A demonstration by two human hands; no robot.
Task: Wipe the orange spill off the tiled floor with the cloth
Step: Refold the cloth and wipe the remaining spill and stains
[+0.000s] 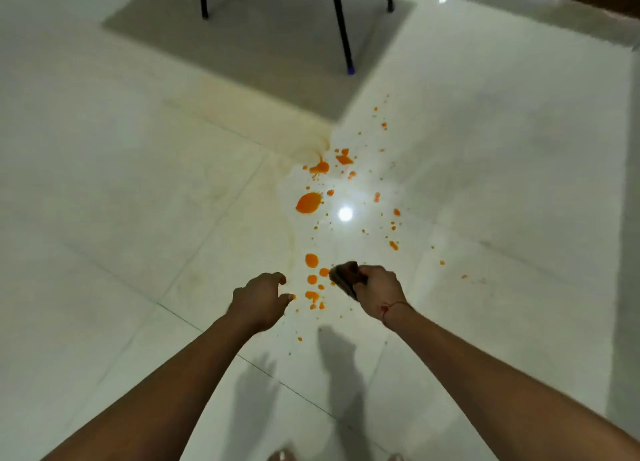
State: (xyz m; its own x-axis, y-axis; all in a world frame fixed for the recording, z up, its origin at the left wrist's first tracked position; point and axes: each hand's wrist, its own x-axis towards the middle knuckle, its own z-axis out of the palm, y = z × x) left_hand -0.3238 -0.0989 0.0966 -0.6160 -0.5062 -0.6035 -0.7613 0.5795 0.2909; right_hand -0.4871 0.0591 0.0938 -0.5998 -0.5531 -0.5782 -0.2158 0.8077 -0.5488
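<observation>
Your right hand grips the bunched cloth, left hand loosely open; open it flat, sweep orange spill inward on the floor.

Honestly, nothing to read here. No lettering, label, brand or number shows anywhere on the tiled floor. The dark cloth is bunched up in the right hand, so if it has a tag, I can't see it from where I'm standing.
</observation>
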